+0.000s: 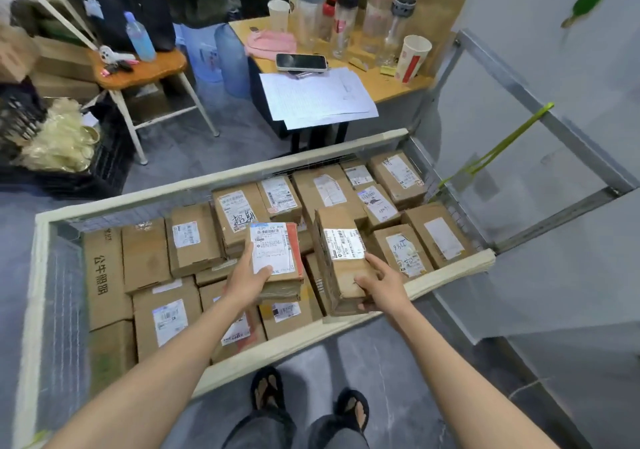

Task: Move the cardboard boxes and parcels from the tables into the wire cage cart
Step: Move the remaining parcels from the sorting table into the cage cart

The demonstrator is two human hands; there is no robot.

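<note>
The wire cage cart (221, 176), with a pale padded rim, stands in front of me and holds several brown cardboard parcels with white labels. My left hand (247, 280) grips a flat cardboard parcel (277, 251) with a large white label and orange edge, held over the middle of the cart. My right hand (381, 284) grips a taller brown box (341, 268) with a shiny label, resting at the cart's near rim. Both parcels sit just above the ones lying in the cart.
A small table (391, 84) behind the cart carries bottles, paper cups, a phone (301, 62) and papers. A wooden chair (145, 67) with a black bag stands at the left. A metal frame (540, 102) with green straps adjoins the cart's right end. My sandalled feet (304, 396) are below.
</note>
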